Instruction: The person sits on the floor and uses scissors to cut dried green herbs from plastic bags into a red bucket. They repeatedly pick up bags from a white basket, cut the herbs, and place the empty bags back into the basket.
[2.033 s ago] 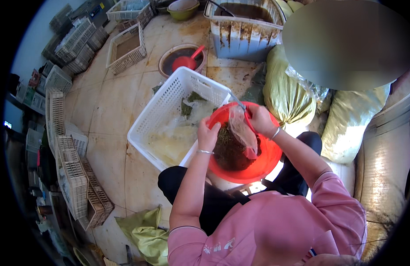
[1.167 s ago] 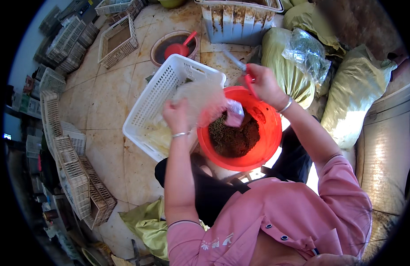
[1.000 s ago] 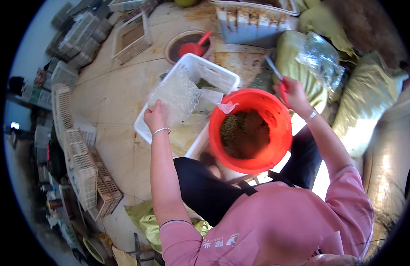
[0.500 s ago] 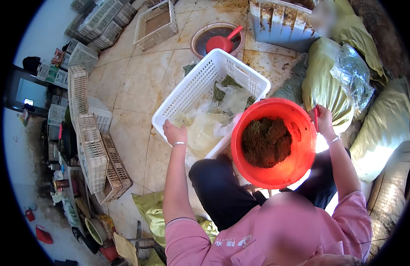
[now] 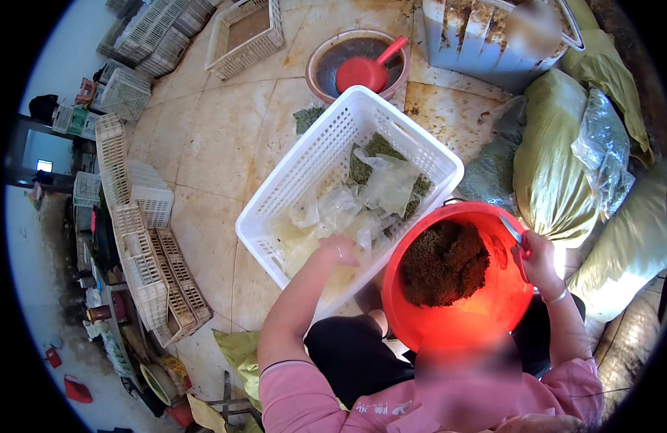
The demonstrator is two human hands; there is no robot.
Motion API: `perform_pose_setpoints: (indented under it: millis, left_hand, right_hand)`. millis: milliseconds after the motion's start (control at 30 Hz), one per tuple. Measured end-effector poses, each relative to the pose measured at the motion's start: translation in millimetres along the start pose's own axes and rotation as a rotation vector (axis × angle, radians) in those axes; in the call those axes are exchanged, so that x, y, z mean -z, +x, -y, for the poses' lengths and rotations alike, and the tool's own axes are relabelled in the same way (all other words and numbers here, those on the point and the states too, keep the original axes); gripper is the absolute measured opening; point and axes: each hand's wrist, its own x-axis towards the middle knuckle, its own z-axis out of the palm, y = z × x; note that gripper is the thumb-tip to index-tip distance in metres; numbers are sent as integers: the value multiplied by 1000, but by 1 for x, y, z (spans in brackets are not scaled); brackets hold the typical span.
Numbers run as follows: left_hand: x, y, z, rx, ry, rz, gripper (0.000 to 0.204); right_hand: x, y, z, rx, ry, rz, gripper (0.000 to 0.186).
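In the head view, the right hand clasps red-handled scissors at the red bucket's right side; the left hand is at plastic bags inside the white crate, its grip impossible to tell. A careless turn could nick skin on the blade. Sacks line the stained floor.

Pale tiled floor, brown stains heaviest toward the top, right of centre. Whitish wall far left, smudged dark. Slatted crates along left side. Strong light, right.
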Motion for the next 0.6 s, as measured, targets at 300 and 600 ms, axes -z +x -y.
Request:
perform_pose_setpoints:
  millis: [300, 600]
  left_hand:
    - [94, 115, 55, 28, -392, -675, 25]
    - [41, 213, 77, 86, 49, -822, 42]
  right_hand:
    - [8, 15, 18, -93, 40, 82, 18]
    - [-4, 25, 9, -112, -8, 183, 21]
